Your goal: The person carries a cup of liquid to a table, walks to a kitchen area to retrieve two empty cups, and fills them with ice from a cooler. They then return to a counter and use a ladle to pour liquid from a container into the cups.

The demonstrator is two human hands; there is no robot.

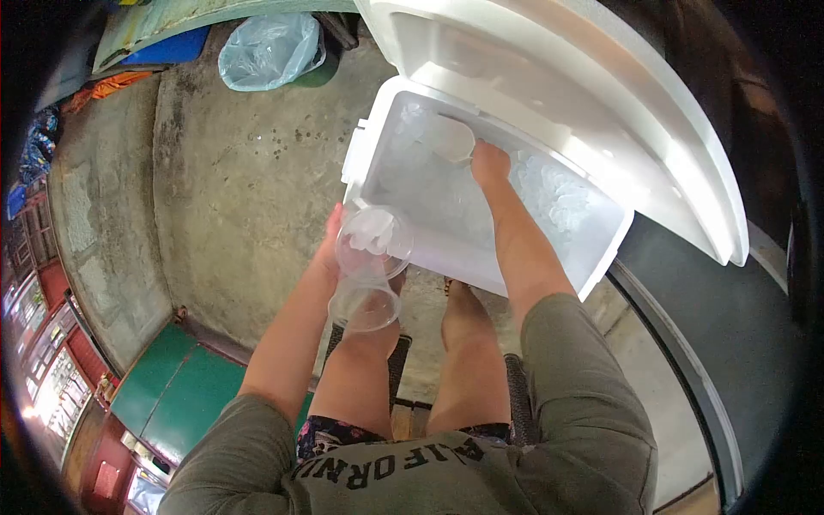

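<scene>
My left hand [330,242] is closed around clear plastic cups. Pieces of ice [372,232] sit in the upper cup [403,245], and a second clear cup [365,307] hangs just below it, with no ice visible inside. Both cups are beside the near left corner of a white cooler box [429,249]. Inside the cooler, my right hand [491,163] grips the handle of a white scoop [450,140] near the far wall. Loose ice [554,193] lies in the cooler around the scoop and to the right. The fingers of my right hand are partly hidden.
The cooler's white lid [558,94] stands raised along its far side. A bin lined with a pale blue bag [270,53] is on the concrete floor [249,172] at the upper left. Green panels [184,386] are at the lower left, and a dark surface [712,300] lies at the right.
</scene>
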